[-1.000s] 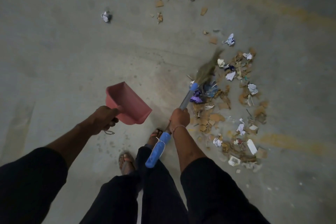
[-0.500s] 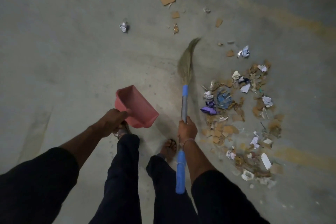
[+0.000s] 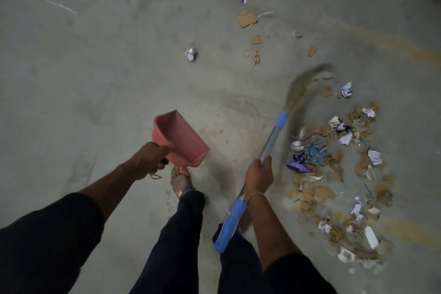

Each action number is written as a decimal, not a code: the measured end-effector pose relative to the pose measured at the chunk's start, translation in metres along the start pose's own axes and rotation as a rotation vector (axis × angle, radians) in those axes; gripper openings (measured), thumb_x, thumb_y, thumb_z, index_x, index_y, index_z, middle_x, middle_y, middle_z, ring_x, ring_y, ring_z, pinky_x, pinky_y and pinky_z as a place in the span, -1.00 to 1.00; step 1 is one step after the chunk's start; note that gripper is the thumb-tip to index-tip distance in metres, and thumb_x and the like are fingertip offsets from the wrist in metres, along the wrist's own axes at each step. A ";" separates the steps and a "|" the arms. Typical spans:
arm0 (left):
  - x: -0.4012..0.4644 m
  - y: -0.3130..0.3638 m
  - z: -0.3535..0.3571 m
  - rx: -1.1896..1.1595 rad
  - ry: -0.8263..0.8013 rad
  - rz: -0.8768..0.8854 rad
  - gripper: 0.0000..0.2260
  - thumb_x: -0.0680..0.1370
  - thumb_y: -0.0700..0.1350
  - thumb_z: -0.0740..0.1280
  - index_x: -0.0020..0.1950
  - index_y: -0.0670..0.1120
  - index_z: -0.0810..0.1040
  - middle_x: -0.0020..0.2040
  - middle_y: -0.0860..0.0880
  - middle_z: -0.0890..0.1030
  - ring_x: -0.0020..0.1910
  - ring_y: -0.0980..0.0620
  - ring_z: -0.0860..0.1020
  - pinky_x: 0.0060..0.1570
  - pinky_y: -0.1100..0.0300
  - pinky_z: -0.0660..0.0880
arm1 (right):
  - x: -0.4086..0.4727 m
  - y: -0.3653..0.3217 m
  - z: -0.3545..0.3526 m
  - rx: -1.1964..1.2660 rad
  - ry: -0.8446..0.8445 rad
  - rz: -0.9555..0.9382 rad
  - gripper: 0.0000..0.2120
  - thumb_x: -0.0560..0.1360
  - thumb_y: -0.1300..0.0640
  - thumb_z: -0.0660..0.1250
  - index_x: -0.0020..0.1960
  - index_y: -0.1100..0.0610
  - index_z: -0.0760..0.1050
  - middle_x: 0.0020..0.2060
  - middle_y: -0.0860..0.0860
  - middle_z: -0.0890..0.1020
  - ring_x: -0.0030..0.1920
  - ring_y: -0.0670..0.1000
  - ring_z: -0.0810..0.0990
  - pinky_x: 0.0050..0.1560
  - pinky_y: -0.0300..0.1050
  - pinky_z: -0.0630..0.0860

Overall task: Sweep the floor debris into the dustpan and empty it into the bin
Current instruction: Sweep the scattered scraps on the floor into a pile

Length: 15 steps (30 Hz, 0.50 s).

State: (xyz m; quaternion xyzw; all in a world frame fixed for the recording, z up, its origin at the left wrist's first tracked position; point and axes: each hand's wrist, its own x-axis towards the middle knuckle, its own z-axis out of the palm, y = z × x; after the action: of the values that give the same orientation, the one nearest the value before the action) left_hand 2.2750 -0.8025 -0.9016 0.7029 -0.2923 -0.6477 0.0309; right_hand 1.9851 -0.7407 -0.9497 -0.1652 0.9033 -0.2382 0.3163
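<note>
Swung back rightward within half a second, blurred broom (image 3: 274, 141) gripped in right hand (image 3: 259, 174) beside the heaped floor debris (image 3: 338, 174), pink dustpan (image 3: 181, 138) held aloft by left hand (image 3: 149, 160), nothing yet collected.

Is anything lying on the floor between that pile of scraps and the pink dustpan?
Nothing visible does. Bare floor lies between the debris pile and the dustpan, which the left hand holds off the ground.
</note>
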 end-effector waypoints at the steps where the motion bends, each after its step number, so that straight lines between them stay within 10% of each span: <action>1: 0.002 0.002 -0.009 -0.003 0.006 -0.005 -0.58 0.62 0.09 0.31 0.00 -0.30 0.57 -0.38 -0.07 0.43 -0.56 0.13 0.28 -0.54 0.27 0.20 | -0.012 -0.005 0.010 -0.006 -0.033 -0.057 -0.55 0.60 0.08 0.23 0.45 0.20 0.44 0.17 0.23 0.66 0.12 0.26 0.64 0.07 -0.07 0.51; 15: 0.028 -0.001 -0.086 -0.103 0.043 -0.017 -0.62 0.59 0.07 0.37 -0.12 -0.27 0.55 -0.36 -0.13 0.44 -0.53 0.08 0.25 -0.52 0.28 0.15 | -0.033 -0.110 0.143 -0.389 -0.646 -0.457 -0.66 0.61 0.06 0.25 0.37 -0.02 0.49 0.01 0.13 0.67 -0.03 0.18 0.64 -0.05 -0.08 0.54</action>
State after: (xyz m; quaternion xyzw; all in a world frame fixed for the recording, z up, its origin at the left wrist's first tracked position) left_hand 2.3552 -0.8434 -0.9127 0.7166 -0.2517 -0.6470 0.0677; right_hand 2.1184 -0.8639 -0.9729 -0.4832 0.7265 -0.0634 0.4845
